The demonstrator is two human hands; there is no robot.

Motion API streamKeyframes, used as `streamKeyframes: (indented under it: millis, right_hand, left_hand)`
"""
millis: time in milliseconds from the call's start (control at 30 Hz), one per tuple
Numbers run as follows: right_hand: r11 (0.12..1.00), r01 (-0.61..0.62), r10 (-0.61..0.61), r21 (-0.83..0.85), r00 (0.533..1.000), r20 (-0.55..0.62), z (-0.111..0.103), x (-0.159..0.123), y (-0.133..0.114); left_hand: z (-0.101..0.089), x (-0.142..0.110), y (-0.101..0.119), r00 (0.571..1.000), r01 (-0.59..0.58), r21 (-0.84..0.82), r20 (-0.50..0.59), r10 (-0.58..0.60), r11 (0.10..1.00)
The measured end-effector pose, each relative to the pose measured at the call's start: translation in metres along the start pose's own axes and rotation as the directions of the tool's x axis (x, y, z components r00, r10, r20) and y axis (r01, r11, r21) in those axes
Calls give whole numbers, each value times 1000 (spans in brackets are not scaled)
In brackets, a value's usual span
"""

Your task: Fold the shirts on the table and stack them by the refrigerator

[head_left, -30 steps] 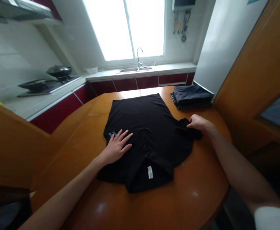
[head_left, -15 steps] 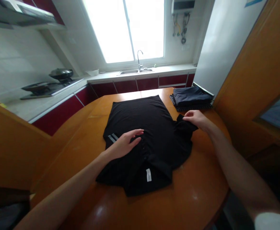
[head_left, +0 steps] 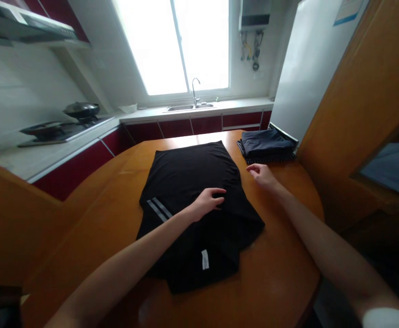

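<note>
A black short-sleeved shirt (head_left: pixel 192 171) with buttons and a collar lies spread on the wooden table, its collar toward me. Two grey stripes (head_left: pixel 158 209) cross the sleeve on the left, and a white label (head_left: pixel 205 259) shows inside the neck. The right side of the shirt is turned inward. My left hand (head_left: pixel 208 203) is over the middle of the shirt, thumb and fingers apart; whether it presses the cloth I cannot tell. Just right of the shirt's edge, my right hand (head_left: pixel 260 175) is above the table, its fingers loosely apart and holding nothing.
A stack of folded dark clothes (head_left: pixel 268 145) lies at the table's (head_left: pixel 288 228) far right. Beyond are a counter with a sink (head_left: pixel 182 108) and tap, and a stove with a lidded pan (head_left: pixel 81 110). A fridge (head_left: pixel 291 73) and wooden panel stand to the right.
My right hand has let go of the sleeve on the right, which now lies folded inward on the shirt. My left hand has moved right across the shirt. The view has shifted slightly.
</note>
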State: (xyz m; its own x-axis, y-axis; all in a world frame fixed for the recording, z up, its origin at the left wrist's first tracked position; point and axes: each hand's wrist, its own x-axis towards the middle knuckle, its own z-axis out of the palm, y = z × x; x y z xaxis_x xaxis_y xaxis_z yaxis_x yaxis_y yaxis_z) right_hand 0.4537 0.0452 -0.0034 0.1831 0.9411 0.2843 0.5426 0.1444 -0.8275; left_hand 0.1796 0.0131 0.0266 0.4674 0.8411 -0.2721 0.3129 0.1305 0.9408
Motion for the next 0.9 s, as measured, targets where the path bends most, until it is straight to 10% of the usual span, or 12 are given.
streamKeyframes:
  millis: [300,500,733,900]
  right_hand:
    - [909,283,-224,-307,951,212,31,26,17]
    - [873,311,-215,-376,937,276,21,33,31]
    - [869,293,-221,-398,951,218,23,34,41]
    - [885,287,-243,-367,956,163,18,34,44]
  left_hand:
    - [-12,3,9,986,-167,219,51,160,961]
    - [-26,13,8,891,-453,372,158,426,810]
    - [-24,24,-19,906,-375,592,70,418,713]
    - [-12,9,-20,838,-383,741,29,544,551]
